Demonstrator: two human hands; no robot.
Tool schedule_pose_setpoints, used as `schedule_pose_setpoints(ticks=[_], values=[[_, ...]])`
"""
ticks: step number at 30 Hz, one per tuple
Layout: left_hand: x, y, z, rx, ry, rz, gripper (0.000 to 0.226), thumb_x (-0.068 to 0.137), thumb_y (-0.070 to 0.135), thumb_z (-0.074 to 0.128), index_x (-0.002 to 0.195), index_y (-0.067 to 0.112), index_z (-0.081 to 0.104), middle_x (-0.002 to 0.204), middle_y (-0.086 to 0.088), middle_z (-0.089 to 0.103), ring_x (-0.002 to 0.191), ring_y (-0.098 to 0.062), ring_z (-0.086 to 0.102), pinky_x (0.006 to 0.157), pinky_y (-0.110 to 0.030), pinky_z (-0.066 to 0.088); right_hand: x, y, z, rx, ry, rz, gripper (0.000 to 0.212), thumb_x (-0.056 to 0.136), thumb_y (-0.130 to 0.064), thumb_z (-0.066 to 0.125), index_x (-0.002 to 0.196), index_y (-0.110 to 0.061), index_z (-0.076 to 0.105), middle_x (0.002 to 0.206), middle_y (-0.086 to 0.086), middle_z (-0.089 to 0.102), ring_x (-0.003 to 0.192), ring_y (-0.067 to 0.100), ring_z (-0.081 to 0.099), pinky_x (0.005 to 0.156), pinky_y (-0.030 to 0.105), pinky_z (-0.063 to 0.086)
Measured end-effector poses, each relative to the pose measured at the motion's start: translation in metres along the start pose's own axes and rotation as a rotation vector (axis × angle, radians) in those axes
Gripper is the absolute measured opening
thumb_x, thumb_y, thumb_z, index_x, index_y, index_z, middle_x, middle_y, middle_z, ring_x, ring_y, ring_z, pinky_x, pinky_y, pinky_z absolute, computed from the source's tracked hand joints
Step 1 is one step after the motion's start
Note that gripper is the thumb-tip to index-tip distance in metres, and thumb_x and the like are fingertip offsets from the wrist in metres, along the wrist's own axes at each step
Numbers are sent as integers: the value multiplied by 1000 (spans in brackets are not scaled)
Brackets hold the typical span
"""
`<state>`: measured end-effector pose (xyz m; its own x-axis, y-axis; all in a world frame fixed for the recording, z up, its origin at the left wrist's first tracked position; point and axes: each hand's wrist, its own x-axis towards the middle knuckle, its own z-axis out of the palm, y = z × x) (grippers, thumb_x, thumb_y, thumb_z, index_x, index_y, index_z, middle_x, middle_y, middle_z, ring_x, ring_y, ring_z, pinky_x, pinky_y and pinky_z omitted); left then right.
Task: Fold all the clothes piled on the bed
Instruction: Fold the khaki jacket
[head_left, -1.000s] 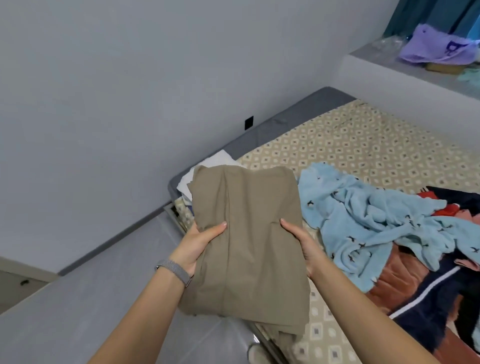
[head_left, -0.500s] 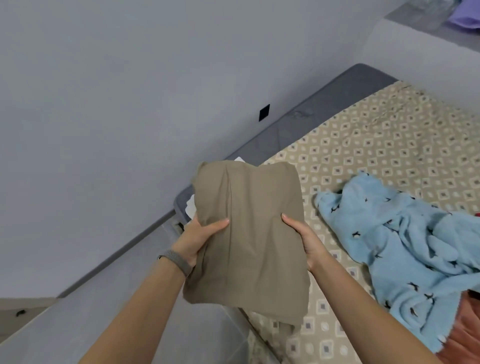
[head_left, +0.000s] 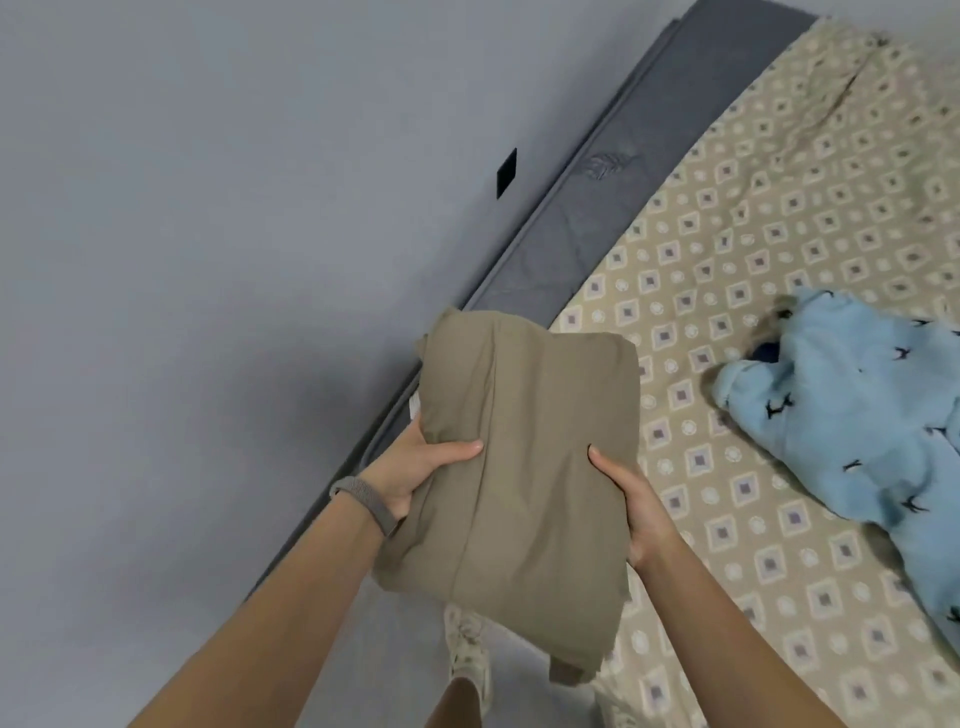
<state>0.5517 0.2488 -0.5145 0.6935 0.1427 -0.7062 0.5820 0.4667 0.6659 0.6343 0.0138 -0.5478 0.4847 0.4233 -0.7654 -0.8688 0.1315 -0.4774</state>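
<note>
A folded khaki garment (head_left: 524, 457) hangs in the air over the bed's near left corner. My left hand (head_left: 415, 467) grips its left edge, thumb on top and fingers hidden beneath. My right hand (head_left: 631, 506) grips its right edge the same way. A loose flap of the khaki cloth droops at the bottom. A fluffy light-blue garment with small dark bird prints (head_left: 852, 431) lies crumpled on the bed at the right, apart from my hands.
The bed (head_left: 753, 218) has a beige sheet with a diamond pattern and a grey mattress edge (head_left: 582, 228) along the grey wall (head_left: 208, 208). A small black square (head_left: 506, 171) sits on the wall. A shoe (head_left: 470, 660) shows below the garment.
The view has tilted down and left, so the rest of the clothes pile is out of sight. Both hands have kept their hold and carried the khaki garment toward the bed's corner.
</note>
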Motion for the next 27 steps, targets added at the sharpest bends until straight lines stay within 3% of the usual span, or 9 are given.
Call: schedule_pose_setpoints(ticks=[4, 7, 11, 14, 18, 21, 23, 25, 27], values=[[51, 11, -33, 90, -42, -32, 66, 65, 10, 82, 120, 31, 51, 112, 1, 69, 100, -17, 68, 76, -33, 57, 43, 18, 16, 75, 42, -66, 83, 60, -28, 88, 134, -13, 55, 128, 14, 63, 116, 34, 62, 94, 48, 53], [90, 10, -51, 119, -53, -44, 73, 65, 12, 80, 128, 30, 47, 116, 2, 67, 99, -15, 69, 72, -30, 57, 76, 28, 21, 112, 58, -133, 71, 71, -22, 79, 136, -16, 52, 129, 11, 63, 118, 32, 61, 102, 51, 47], [139, -3, -63, 184, -54, -83, 87, 68, 11, 83, 140, 27, 37, 126, -1, 61, 108, -17, 63, 79, -34, 55, 111, 34, 14, 111, 117, -176, 67, 73, -18, 76, 136, -16, 52, 128, 11, 64, 116, 31, 62, 102, 50, 47], [165, -13, -66, 237, -60, -98, 91, 74, 11, 80, 147, 27, 28, 130, 2, 56, 111, -13, 58, 81, -29, 52, 126, 37, 5, 102, 134, -174, 69, 73, -18, 77, 136, -15, 52, 128, 11, 64, 116, 30, 63, 102, 51, 47], [179, -18, -71, 297, -115, -82, 109, 58, 27, 90, 148, 31, 28, 132, 4, 57, 117, -15, 58, 100, -38, 47, 125, 41, -1, 110, 124, -218, 74, 71, -18, 81, 138, -13, 49, 130, 12, 62, 118, 31, 61, 99, 49, 49], [180, -23, -75, 307, -150, -70, 118, 52, 32, 93, 148, 36, 26, 135, 5, 56, 120, -16, 58, 100, -41, 48, 113, 49, -5, 157, 146, -228, 70, 74, -15, 78, 137, -11, 50, 130, 13, 62, 117, 32, 61, 98, 49, 50], [178, -27, -72, 335, -150, -78, 104, 61, 25, 91, 145, 32, 29, 130, 5, 58, 117, -13, 59, 101, -40, 48, 106, 54, -8, 175, 175, -226, 64, 77, -10, 75, 137, -11, 50, 130, 14, 62, 117, 31, 62, 96, 47, 52], [176, -30, -65, 408, -111, -58, 76, 75, 13, 82, 133, 29, 36, 121, 9, 60, 111, -8, 59, 105, -35, 44, 105, 56, -7, 141, 215, -237, 62, 78, -8, 72, 136, -14, 50, 128, 10, 64, 115, 28, 63, 92, 42, 55], [177, -31, -60, 482, -66, -40, 74, 81, 7, 75, 135, 31, 30, 120, 12, 56, 115, -10, 54, 102, -26, 40, 106, 53, -2, 89, 230, -253, 61, 78, -8, 71, 135, -18, 50, 124, 6, 67, 112, 24, 65, 90, 38, 56]])
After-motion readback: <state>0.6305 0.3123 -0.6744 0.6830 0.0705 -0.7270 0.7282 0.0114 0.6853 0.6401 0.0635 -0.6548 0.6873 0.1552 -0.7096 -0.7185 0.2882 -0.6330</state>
